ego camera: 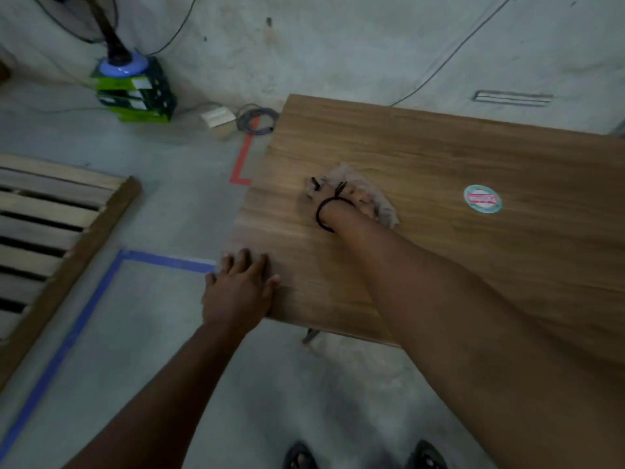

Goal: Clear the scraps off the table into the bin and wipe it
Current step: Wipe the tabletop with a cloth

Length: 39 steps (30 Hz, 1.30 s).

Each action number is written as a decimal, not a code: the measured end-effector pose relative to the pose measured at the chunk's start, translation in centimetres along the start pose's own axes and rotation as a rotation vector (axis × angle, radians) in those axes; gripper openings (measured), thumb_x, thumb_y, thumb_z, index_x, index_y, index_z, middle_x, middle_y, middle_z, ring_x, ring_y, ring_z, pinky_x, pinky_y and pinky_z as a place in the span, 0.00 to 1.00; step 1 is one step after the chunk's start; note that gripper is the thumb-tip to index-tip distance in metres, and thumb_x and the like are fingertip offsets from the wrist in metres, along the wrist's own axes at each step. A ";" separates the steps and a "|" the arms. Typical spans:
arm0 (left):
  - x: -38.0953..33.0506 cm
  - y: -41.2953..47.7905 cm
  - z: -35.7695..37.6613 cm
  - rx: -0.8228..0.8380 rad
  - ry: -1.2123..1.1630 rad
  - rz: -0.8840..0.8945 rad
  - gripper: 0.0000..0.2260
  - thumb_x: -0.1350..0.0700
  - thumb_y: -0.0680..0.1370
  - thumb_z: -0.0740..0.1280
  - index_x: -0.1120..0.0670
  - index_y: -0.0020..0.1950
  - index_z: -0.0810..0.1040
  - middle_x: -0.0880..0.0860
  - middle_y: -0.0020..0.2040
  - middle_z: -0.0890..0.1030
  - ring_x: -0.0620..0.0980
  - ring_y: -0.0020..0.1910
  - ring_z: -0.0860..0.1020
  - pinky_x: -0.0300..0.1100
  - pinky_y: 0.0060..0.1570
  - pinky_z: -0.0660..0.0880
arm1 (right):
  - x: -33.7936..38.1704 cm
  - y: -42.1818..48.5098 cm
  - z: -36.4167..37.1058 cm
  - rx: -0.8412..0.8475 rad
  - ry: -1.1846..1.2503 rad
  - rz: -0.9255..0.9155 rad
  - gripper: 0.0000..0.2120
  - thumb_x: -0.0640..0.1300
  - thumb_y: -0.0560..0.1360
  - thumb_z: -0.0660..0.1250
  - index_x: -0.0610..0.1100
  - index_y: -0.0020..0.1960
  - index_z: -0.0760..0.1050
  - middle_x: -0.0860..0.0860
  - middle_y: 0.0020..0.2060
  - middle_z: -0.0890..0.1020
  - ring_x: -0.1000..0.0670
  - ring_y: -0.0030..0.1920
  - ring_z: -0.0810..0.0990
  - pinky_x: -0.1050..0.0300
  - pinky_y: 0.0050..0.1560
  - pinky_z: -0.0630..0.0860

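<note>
Right hand [348, 201] presses the cloth [385, 213] onto the worktop [456, 282] near its left edge to wipe, finger curl unclear; left hand [240, 289], fingers flat, braces the near-left corner.

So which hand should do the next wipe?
Probably the right hand: it is on the cloth, out on the table. The left hand rests at the table's edge, holding nothing, away from the cloth.

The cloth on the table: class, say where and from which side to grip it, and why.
Take the cloth by its bunched middle, from above, where the right hand presses it. It lies crumpled on the table, so raised folds should give fingers purchase; its thin edges lie flat.
</note>
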State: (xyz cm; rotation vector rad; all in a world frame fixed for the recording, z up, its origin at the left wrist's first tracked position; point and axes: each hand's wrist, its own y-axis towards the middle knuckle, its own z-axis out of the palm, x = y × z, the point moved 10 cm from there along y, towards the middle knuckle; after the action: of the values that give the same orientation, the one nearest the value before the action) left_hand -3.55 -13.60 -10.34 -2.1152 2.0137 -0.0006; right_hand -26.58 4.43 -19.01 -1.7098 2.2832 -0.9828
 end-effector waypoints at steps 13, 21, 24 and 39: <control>-0.7 -0.3 0.5 0.067 -0.061 -0.037 0.27 0.36 0.78 0.51 0.43 0.75 0.57 0.52 0.78 0.54 0.61 0.77 0.50 0.65 0.70 0.54 | 12.0 -17.5 1.7 0.048 -0.297 -0.633 0.23 0.40 0.80 0.57 0.42 0.74 0.61 0.42 0.74 0.61 0.41 0.75 0.58 0.60 0.66 0.56; -4.7 -2.3 -1.4 -0.064 -0.047 0.020 0.22 0.39 0.79 0.51 0.46 0.69 0.69 0.49 0.74 0.67 0.56 0.75 0.61 0.60 0.69 0.60 | 7.0 -19.3 2.5 0.069 -0.691 -0.880 0.26 0.44 0.76 0.56 0.59 0.73 0.62 0.48 0.78 0.53 0.41 0.77 0.48 0.39 0.75 0.42; -10.6 -4.1 -1.7 -0.119 -0.117 0.207 0.23 0.41 0.79 0.50 0.49 0.66 0.74 0.51 0.68 0.75 0.56 0.69 0.71 0.53 0.62 0.71 | 3.8 -18.5 1.4 0.067 -0.659 -0.880 0.26 0.43 0.75 0.56 0.62 0.70 0.64 0.53 0.78 0.54 0.44 0.77 0.50 0.36 0.74 0.46; -35.8 -7.2 4.6 0.089 -0.047 0.420 0.32 0.35 0.75 0.42 0.47 0.72 0.67 0.52 0.76 0.64 0.56 0.77 0.57 0.54 0.72 0.57 | -22.3 -17.3 -10.0 0.020 -0.507 -0.778 0.27 0.35 0.77 0.54 0.55 0.71 0.67 0.52 0.78 0.54 0.47 0.78 0.48 0.58 0.67 0.44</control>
State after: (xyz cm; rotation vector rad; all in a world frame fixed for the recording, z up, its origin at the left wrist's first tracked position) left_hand 2.12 22.68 -8.31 -1.5901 2.3391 0.0267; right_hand -9.23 26.07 -7.54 -2.5304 1.2971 -0.5341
